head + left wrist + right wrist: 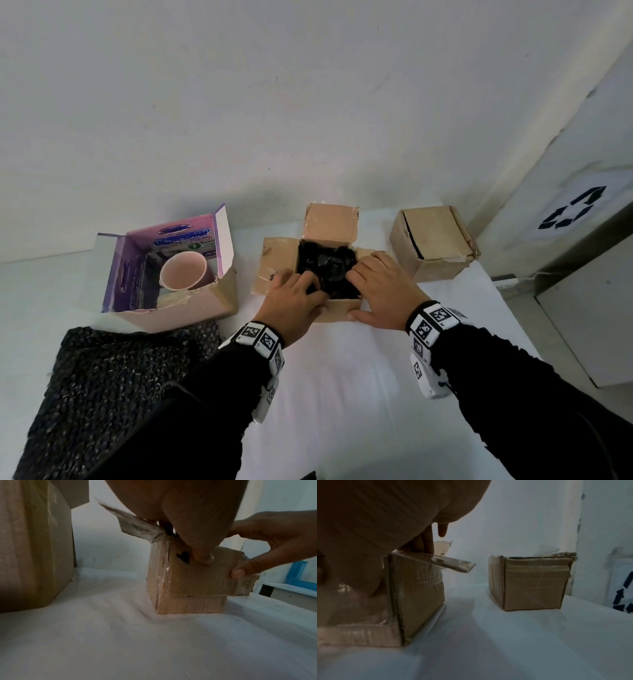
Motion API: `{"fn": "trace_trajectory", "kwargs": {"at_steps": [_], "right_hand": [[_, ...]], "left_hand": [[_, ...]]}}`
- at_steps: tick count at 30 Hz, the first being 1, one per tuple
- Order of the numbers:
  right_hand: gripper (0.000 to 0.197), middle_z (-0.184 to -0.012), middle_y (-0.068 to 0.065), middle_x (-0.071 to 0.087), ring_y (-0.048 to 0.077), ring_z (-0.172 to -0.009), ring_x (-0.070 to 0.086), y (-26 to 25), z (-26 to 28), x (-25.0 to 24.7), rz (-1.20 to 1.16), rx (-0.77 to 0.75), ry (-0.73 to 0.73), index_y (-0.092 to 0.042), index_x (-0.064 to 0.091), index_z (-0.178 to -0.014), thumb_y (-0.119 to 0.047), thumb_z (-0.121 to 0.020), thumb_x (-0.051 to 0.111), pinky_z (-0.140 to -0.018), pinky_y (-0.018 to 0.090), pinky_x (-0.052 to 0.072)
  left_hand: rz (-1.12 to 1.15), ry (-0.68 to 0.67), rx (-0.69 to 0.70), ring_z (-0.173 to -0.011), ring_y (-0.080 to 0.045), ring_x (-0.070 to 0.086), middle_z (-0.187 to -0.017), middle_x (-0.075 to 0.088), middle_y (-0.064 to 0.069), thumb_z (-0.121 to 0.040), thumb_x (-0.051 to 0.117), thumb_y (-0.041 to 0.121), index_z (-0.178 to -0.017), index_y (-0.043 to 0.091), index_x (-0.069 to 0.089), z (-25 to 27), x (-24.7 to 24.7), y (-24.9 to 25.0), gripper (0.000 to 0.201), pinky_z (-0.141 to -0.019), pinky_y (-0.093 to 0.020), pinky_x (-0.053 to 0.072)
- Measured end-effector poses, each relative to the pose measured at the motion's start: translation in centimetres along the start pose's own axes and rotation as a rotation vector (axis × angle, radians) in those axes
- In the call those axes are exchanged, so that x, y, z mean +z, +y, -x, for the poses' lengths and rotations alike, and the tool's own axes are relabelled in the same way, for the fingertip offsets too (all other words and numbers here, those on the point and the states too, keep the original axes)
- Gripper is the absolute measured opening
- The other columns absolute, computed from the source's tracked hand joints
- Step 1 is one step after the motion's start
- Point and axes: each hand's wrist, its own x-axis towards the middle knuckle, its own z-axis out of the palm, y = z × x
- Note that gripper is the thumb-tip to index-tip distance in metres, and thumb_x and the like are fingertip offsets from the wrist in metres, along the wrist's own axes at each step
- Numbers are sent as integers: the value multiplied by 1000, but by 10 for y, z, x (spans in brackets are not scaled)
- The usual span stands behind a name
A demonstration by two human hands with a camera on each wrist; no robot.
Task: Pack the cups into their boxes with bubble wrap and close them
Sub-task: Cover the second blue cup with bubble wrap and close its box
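Item: middle box, open on the worktop, black bubble-wrapped bundle inside. We see left hand and right hand pinching its front wall, fingers inside, thumbs on the front flap. Pink cup sits bare in the purple-lined box at left

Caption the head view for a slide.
Left hand tucks black wrap into the open middle box, right hand steadying it; pink cup sits in purple box.

White table with purple-lined box, open middle box, closed right box, dark bubble wrap.
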Motion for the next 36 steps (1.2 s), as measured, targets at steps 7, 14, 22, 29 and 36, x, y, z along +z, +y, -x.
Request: {"fn": "trace_trajectory", "kwargs": {"at_steps": [7,14,22,29,36], "right_hand": [[47,-71,5,59,27,-76,55,-15,-11,-1,4,2,-23,-12,48,-99,-47,-68,52,-91,42,39],[56,-84,2,63,25,-81,58,-23,-21,-10,-96,159,-149,-17,42,-114,-39,-63,51,-79,39,40],[21,-92,10,65,28,-82,58,-48,-29,-8,-217,462,0,-10,56,-101,-12,-82,48,-71,36,36],[29,-97,3,65,24,-99,49,-58,-48,-9,-148,622,-141,-15,45,-110,-11,-83,39,-83,40,20],[31,-111,7,53,25,-103,42,-61,-56,3,-69,654,-148,-13,51,-111,-15,-85,35,-83,40,19]], "left_hand": [[14,-20,7,-78,-22,56,-94,55,1,-89,46,37,-96,28,66,0,-2,1,22,-88,-37,39],[107,-24,-54,-77,-19,60,-90,63,4,-81,51,41,-95,22,66,7,-9,9,28,-84,-31,38],[342,54,-73,-64,-18,51,-84,58,5,-86,56,27,-95,19,56,12,-23,6,11,-60,-33,46],[47,30,-152,-78,-18,60,-86,64,10,-81,58,33,-96,26,59,-5,-31,-11,17,-84,-38,32],[-229,-301,-241,-126,-28,35,-130,51,5,-67,47,65,-130,20,51,-24,-41,-24,78,-101,-53,17]]}}
